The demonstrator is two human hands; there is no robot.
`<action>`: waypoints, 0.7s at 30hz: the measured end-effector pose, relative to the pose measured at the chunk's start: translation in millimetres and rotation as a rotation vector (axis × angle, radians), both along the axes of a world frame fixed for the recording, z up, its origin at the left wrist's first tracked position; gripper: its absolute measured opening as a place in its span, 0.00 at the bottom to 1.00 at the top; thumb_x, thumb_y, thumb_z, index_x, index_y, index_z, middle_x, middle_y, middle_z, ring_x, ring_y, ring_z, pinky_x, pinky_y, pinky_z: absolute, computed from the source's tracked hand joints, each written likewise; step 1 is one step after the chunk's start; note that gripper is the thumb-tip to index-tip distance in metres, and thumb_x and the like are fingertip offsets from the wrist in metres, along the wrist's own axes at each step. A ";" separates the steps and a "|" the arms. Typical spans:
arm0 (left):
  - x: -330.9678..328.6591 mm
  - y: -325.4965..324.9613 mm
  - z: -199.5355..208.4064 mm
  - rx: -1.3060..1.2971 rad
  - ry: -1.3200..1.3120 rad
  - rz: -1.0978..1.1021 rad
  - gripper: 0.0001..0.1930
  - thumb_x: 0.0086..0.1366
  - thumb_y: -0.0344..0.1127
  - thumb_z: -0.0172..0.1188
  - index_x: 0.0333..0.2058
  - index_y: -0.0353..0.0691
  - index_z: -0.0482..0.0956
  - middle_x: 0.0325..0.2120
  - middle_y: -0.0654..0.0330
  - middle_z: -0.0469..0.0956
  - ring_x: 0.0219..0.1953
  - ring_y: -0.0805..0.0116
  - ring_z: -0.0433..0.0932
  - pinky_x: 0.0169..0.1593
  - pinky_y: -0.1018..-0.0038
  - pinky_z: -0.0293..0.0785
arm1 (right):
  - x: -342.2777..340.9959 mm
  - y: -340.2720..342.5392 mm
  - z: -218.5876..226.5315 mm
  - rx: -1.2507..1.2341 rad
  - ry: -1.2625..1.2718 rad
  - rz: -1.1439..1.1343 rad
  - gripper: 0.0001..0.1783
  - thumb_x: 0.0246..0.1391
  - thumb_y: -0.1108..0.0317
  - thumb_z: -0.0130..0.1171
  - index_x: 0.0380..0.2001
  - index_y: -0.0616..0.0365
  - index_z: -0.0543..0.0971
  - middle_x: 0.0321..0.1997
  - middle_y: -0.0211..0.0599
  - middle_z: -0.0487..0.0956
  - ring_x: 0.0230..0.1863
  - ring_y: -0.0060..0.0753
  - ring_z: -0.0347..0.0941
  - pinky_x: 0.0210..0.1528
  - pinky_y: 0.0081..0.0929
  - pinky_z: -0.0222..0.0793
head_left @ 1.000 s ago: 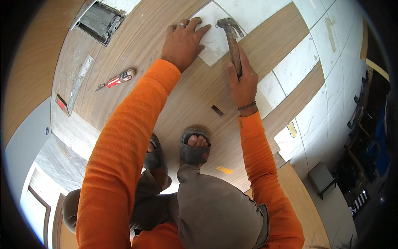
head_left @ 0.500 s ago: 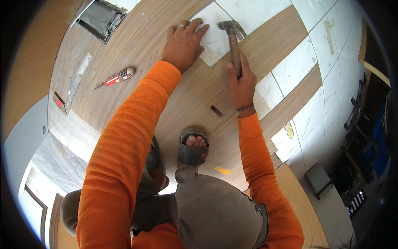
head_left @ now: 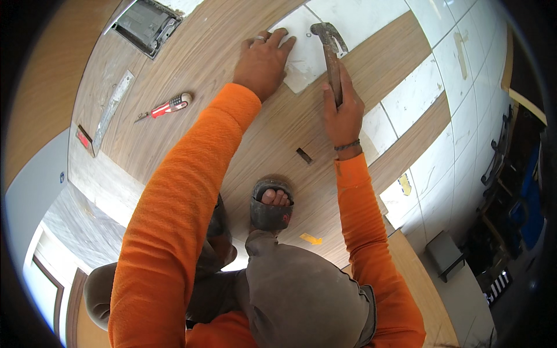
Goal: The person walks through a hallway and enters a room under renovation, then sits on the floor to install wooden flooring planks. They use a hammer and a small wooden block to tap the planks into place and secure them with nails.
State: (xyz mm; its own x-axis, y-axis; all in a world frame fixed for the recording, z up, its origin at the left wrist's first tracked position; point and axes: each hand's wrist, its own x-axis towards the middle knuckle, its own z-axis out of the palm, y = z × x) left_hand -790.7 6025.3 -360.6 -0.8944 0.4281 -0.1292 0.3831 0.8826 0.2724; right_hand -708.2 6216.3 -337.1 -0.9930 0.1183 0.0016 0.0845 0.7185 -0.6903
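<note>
My right hand is closed round the wooden handle of a claw hammer. The hammer's metal head is over the white tile, beside the end of a wood-look plank. To its left, my left hand rests palm down at the edge of the wood-look flooring, fingers stretched toward the tile and slightly apart. It holds nothing that I can see; its palm is hidden. A small dark strip lies on the boards below the hands.
A red, white and dark-handled screwdriver-like tool lies at left, near a try square. A recessed metal floor box sits at upper left. My sandalled foot stands near a yellow arrow sticker. White tiles run along the right.
The hammer has shifted slightly up and right with my right hand, and its head has tilted. My left hand has shifted slightly right along the plank edge.
</note>
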 end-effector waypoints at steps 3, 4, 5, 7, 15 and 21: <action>0.9 -1.6 -2.9 0.008 0.018 -0.004 0.38 0.60 0.39 0.72 0.68 0.51 0.68 0.67 0.62 0.66 0.66 0.53 0.68 0.67 0.53 0.67 | -0.3 1.4 -5.2 0.018 0.014 0.023 0.28 0.65 0.66 0.59 0.67 0.58 0.72 0.52 0.58 0.83 0.50 0.56 0.83 0.50 0.40 0.79; 0.7 -1.3 -2.7 0.014 0.025 -0.007 0.38 0.60 0.39 0.72 0.68 0.51 0.68 0.67 0.61 0.66 0.66 0.53 0.68 0.67 0.53 0.67 | -1.0 2.0 -8.2 0.048 0.008 0.036 0.28 0.65 0.66 0.59 0.67 0.58 0.72 0.52 0.59 0.83 0.50 0.56 0.83 0.50 0.40 0.79; 0.6 -0.2 -2.4 0.012 0.025 -0.007 0.38 0.60 0.39 0.71 0.68 0.51 0.67 0.67 0.61 0.65 0.66 0.53 0.68 0.67 0.54 0.67 | -1.0 3.3 -9.8 0.078 0.002 0.049 0.27 0.65 0.66 0.59 0.67 0.58 0.72 0.52 0.59 0.83 0.50 0.56 0.83 0.50 0.40 0.79; 0.8 0.7 -2.5 0.002 0.023 -0.007 0.37 0.60 0.38 0.71 0.68 0.50 0.67 0.67 0.61 0.65 0.66 0.53 0.68 0.67 0.54 0.67 | -0.6 5.5 -9.3 0.041 -0.025 0.034 0.27 0.65 0.66 0.59 0.67 0.58 0.72 0.52 0.59 0.82 0.50 0.56 0.83 0.50 0.40 0.79; 2.3 -0.6 -5.3 0.011 0.025 -0.006 0.38 0.60 0.38 0.71 0.68 0.50 0.67 0.67 0.61 0.65 0.66 0.53 0.68 0.67 0.54 0.67 | 0.4 2.2 2.3 -0.063 -0.001 -0.067 0.28 0.65 0.66 0.59 0.67 0.58 0.71 0.52 0.59 0.83 0.48 0.56 0.83 0.48 0.40 0.79; 2.3 -1.2 -2.9 0.028 0.020 -0.005 0.38 0.60 0.38 0.71 0.68 0.50 0.67 0.67 0.62 0.65 0.66 0.53 0.68 0.66 0.53 0.67 | -4.7 6.2 0.4 -0.031 -0.011 -0.034 0.28 0.65 0.66 0.59 0.67 0.58 0.72 0.52 0.59 0.82 0.50 0.56 0.83 0.50 0.40 0.79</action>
State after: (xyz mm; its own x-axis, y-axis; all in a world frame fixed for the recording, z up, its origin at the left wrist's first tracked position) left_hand -788.4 6024.0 -363.5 -0.8945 0.4360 -0.0988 0.3934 0.8727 0.2893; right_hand -712.9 6222.5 -336.8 -0.9883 0.1519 -0.0133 0.1162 0.6936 -0.7110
